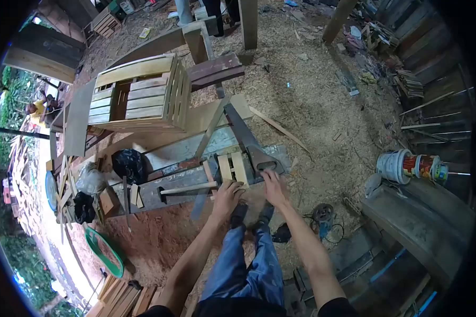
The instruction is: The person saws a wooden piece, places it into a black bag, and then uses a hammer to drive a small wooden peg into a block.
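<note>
Two short pale wooden slats (232, 168) lie side by side on the work board in front of me. My left hand (228, 198) is at their near end, its fingers curled over the wood. A handsaw (248, 138) lies just right of the slats, its blade pointing away and its handle towards me. My right hand (275, 188) is at the near edge of the saw handle, fingers bent onto it; how firmly it grips is hard to see. Left of the slats lies a hammer (188, 188), its handle reaching towards my left hand.
A slatted wooden crate (143, 100) stands ahead on the left. A black plastic bag (129, 165) sits on the board. An angle-grinder-like power tool (322, 216) is on the ground, right. Stacked buckets (394, 165) lie at the far right. A person (37, 111) is outside, left.
</note>
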### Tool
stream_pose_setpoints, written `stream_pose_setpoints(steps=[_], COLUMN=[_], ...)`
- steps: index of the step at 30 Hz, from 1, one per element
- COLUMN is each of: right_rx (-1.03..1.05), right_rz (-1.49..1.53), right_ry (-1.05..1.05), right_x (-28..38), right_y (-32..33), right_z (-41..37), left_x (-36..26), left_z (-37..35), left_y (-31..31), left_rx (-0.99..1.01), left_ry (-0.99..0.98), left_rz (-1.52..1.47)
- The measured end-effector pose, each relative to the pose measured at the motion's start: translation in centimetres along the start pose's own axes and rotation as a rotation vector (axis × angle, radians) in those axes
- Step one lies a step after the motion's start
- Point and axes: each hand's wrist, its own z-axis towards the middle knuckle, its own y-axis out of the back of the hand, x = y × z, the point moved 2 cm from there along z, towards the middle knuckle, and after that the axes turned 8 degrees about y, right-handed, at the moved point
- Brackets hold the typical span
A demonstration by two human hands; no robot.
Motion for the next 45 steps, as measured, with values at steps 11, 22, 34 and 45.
stream_pose_setpoints(steps=[11, 22, 34, 45], right_rx=[-0.044, -0.601, -0.711, -0.576], right_rz=[-0.354, 0.113, 0.734, 0.512], right_ry=[0.055, -0.253, -0.579, -0.453], right_x=[-2.3, -3.4, -7.6, -8.4], right_y=[-2.0, 8.7, 2.2, 2.6], right_z=[4.7, -4.8, -13.9, -12.7], left_x=[0.8, -3.2, -2.5, -1.0], left_z=[5.3, 10.0, 13.4, 13.1], left_y=[-2.3, -10.3, -18.1, -19.5], left_rx=[0.011, 0.068, 0.086, -0.177], left_ry=[-0.317, -0.556, -0.540, -0.151], left_rz=[0.167, 0.259, 0.262, 0.352])
